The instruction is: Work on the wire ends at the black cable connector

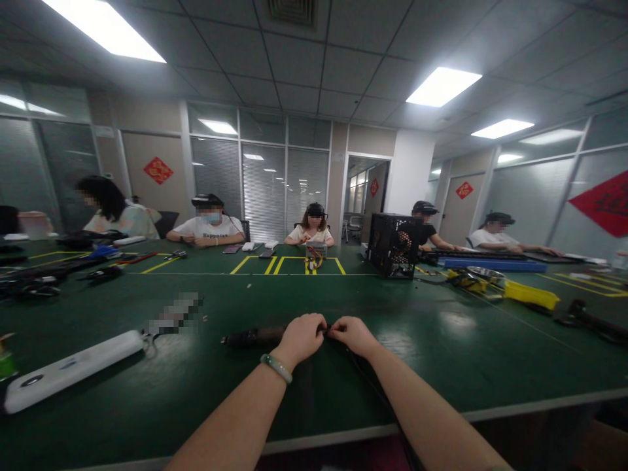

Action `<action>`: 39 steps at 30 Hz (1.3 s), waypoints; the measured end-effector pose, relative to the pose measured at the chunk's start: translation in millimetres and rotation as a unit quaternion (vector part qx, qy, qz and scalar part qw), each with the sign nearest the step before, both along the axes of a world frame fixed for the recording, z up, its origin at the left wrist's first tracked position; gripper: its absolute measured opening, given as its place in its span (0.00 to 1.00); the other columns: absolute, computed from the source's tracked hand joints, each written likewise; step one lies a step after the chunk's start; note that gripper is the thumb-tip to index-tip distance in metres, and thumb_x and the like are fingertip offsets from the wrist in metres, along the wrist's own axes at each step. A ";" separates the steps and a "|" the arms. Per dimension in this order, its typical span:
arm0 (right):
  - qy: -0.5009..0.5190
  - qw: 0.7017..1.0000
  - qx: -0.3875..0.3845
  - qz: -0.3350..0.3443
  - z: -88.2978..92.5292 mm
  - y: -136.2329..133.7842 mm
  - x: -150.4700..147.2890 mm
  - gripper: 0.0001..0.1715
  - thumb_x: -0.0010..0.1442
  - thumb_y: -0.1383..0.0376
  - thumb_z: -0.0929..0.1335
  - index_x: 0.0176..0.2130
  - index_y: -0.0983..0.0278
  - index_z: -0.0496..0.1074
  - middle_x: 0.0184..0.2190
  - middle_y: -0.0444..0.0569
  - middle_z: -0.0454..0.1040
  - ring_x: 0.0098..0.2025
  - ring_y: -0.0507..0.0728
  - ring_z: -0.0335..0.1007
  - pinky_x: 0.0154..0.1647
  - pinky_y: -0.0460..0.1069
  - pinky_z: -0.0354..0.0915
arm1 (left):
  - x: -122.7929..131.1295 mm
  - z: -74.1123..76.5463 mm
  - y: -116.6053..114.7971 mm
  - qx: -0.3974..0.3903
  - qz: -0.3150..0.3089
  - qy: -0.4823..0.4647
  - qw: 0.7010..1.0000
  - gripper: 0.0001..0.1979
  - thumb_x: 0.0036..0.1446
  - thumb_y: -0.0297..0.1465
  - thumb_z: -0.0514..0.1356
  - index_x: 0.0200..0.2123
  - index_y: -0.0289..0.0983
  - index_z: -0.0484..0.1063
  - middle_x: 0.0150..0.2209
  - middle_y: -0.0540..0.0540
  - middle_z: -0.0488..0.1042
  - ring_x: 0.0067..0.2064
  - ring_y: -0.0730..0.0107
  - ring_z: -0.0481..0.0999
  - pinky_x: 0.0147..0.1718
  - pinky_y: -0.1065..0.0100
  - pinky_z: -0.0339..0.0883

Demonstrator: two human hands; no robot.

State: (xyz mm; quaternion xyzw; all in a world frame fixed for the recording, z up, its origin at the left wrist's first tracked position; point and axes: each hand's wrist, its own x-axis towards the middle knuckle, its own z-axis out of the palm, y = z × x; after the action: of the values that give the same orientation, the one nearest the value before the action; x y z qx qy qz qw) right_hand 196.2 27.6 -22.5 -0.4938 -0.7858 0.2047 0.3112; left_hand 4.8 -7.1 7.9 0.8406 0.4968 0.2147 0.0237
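Note:
My left hand (301, 337), with a pale green bead bracelet at the wrist, is closed over the right end of a dark cylindrical tool (250, 337) lying on the green table (441, 366). My right hand (350, 333) sits right beside it, fingers pinched on a black cable (366, 379) that runs from the tool back toward me under my right forearm. The two hands touch at the fingertips. What exactly sits between the fingers is hidden.
A white power strip (69, 369) lies at the left. A black perforated case (394, 245) stands mid-table, with yellow parts (530, 294) and cables to the right. Several people sit along the far edge and sides.

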 end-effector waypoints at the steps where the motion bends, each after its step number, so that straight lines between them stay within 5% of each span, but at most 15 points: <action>1: 0.000 1.000 0.001 -0.001 -0.3 0.3 0.2 0.10 0.52 0.59 0.70 0.31 0.62 0.78 0.30 0.45 0.76 0.32 0.54 0.70 0.32 0.46 0.61 | 0.0 -1.1 1.0 -0.001 -0.001 -0.003 1.000 0.09 0.56 0.29 0.53 0.40 0.41 0.69 0.41 0.47 0.72 0.43 0.66 0.70 0.45 0.66 0.60; 39: -0.006 1.000 -0.020 0.024 -1.9 2.7 0.8 0.14 0.53 0.56 0.69 0.32 0.63 0.78 0.29 0.46 0.77 0.31 0.54 0.70 0.34 0.46 0.63 | -3.7 -7.1 8.3 0.028 -0.020 0.008 0.999 0.06 0.56 0.33 0.56 0.37 0.41 0.71 0.38 0.49 0.73 0.43 0.66 0.69 0.45 0.66 0.61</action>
State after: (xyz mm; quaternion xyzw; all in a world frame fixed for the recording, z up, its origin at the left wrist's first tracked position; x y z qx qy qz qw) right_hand 197.0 30.3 -24.5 -0.4823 -0.7950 0.2244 0.2917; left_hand 1.1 1.1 0.8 0.8522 0.4743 0.2208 0.0004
